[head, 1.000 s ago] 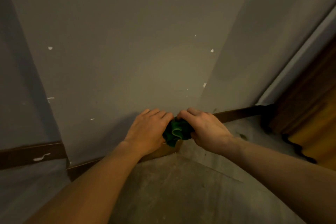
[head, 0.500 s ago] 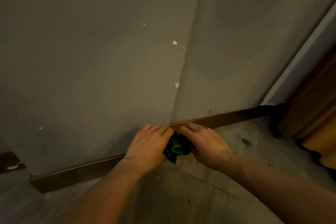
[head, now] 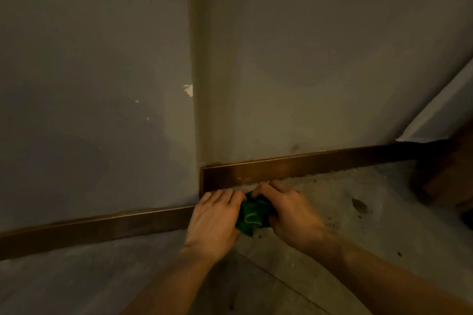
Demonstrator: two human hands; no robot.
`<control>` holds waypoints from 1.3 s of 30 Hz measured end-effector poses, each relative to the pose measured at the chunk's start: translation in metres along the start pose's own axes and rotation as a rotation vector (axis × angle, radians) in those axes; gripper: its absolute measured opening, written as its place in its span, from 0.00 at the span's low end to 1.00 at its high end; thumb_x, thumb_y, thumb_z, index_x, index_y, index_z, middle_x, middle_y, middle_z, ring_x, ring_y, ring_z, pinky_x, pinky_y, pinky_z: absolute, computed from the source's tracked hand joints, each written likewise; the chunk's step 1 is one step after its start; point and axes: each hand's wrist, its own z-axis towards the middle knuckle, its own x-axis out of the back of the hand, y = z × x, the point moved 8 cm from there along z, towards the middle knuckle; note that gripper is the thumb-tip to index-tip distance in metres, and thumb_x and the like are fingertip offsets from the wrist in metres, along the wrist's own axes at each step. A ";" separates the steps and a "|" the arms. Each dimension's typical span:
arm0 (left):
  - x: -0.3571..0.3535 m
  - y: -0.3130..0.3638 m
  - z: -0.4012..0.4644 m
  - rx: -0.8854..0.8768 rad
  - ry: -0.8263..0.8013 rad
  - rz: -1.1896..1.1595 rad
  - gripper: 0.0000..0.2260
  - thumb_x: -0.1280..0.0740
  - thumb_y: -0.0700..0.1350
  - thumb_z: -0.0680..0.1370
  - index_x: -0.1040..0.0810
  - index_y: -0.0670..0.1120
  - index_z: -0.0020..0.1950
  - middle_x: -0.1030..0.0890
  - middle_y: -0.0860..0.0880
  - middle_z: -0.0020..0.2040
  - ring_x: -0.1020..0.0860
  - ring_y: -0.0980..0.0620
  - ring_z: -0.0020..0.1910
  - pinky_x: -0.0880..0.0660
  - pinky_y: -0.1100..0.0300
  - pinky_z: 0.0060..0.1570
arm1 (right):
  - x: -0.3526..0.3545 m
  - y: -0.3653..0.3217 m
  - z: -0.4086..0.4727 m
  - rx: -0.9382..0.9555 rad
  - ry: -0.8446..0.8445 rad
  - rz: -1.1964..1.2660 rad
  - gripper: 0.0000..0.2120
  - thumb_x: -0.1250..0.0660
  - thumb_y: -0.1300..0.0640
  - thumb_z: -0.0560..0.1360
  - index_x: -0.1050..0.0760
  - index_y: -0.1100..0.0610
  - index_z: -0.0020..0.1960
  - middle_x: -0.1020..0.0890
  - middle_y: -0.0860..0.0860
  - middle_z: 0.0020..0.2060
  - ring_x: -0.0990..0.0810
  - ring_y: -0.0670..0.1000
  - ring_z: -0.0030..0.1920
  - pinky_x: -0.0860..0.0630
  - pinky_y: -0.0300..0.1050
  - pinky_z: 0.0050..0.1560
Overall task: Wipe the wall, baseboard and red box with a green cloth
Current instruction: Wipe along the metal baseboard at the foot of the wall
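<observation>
A bunched green cloth (head: 252,215) is squeezed between my left hand (head: 213,220) and my right hand (head: 289,208), low on the floor at the foot of the brown baseboard (head: 307,167). My fingertips touch the bottom edge of the baseboard just right of the wall's outer corner. The grey wall (head: 294,71) rises above, with chipped paint spots (head: 188,90) along the corner edge. No red box is in view.
The baseboard continues along the left wall face (head: 89,229). The grey concrete floor (head: 371,212) has a dark stain (head: 359,205) and grit to the right. A white door frame (head: 440,115) and dark wooden edge (head: 442,176) stand at far right.
Both hands with the cloth have slid right along the baseboard, past the wall corner, and the view has followed right and closer to the floor.
</observation>
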 end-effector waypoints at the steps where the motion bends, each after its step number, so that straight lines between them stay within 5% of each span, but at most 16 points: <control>1: -0.007 -0.004 0.003 0.034 0.006 -0.017 0.20 0.28 0.52 0.74 0.33 0.57 0.62 0.22 0.53 0.60 0.25 0.52 0.60 0.32 0.57 0.59 | -0.006 0.007 0.006 -0.021 0.006 0.054 0.28 0.28 0.67 0.67 0.28 0.43 0.59 0.23 0.46 0.55 0.20 0.50 0.50 0.21 0.47 0.48; 7: -0.042 -0.014 0.021 0.202 0.009 -0.059 0.19 0.30 0.51 0.75 0.30 0.54 0.63 0.21 0.52 0.60 0.24 0.51 0.60 0.32 0.57 0.58 | -0.039 0.041 0.033 -0.076 -0.001 0.197 0.29 0.27 0.67 0.65 0.27 0.47 0.61 0.21 0.49 0.57 0.20 0.52 0.54 0.23 0.44 0.53; 14: -0.067 -0.020 0.032 0.378 0.013 -0.142 0.20 0.28 0.48 0.73 0.30 0.53 0.63 0.18 0.50 0.56 0.21 0.48 0.57 0.30 0.52 0.63 | -0.070 0.054 0.034 0.029 -0.109 0.147 0.41 0.22 0.55 0.64 0.39 0.46 0.71 0.36 0.47 0.66 0.30 0.47 0.62 0.29 0.41 0.61; 21: -0.082 -0.015 0.039 0.312 0.077 -0.258 0.19 0.32 0.53 0.74 0.30 0.54 0.63 0.20 0.51 0.58 0.22 0.50 0.58 0.30 0.54 0.60 | -0.067 0.063 0.041 0.071 0.029 -0.078 0.30 0.25 0.58 0.66 0.35 0.48 0.63 0.30 0.51 0.59 0.25 0.55 0.56 0.21 0.50 0.45; 27: -0.109 -0.029 0.037 0.284 0.072 -0.166 0.42 0.39 0.68 0.73 0.48 0.50 0.81 0.40 0.51 0.80 0.45 0.52 0.79 0.47 0.54 0.77 | -0.065 0.080 0.045 0.066 0.029 -0.113 0.32 0.26 0.63 0.64 0.35 0.49 0.63 0.29 0.53 0.59 0.26 0.57 0.55 0.20 0.53 0.45; 32: -0.148 -0.036 0.030 0.288 -0.074 -0.018 0.55 0.50 0.82 0.68 0.61 0.48 0.82 0.59 0.45 0.83 0.64 0.49 0.80 0.60 0.47 0.79 | -0.058 0.100 0.054 0.035 0.016 -0.146 0.39 0.22 0.63 0.62 0.36 0.50 0.68 0.29 0.53 0.62 0.29 0.57 0.59 0.24 0.55 0.58; 39: -0.169 -0.041 0.022 0.382 -0.074 -0.026 0.55 0.53 0.84 0.67 0.62 0.51 0.82 0.60 0.44 0.83 0.65 0.47 0.80 0.59 0.42 0.78 | -0.072 0.085 0.051 0.153 -0.013 -0.178 0.47 0.17 0.60 0.58 0.39 0.54 0.70 0.40 0.56 0.70 0.29 0.62 0.65 0.21 0.57 0.58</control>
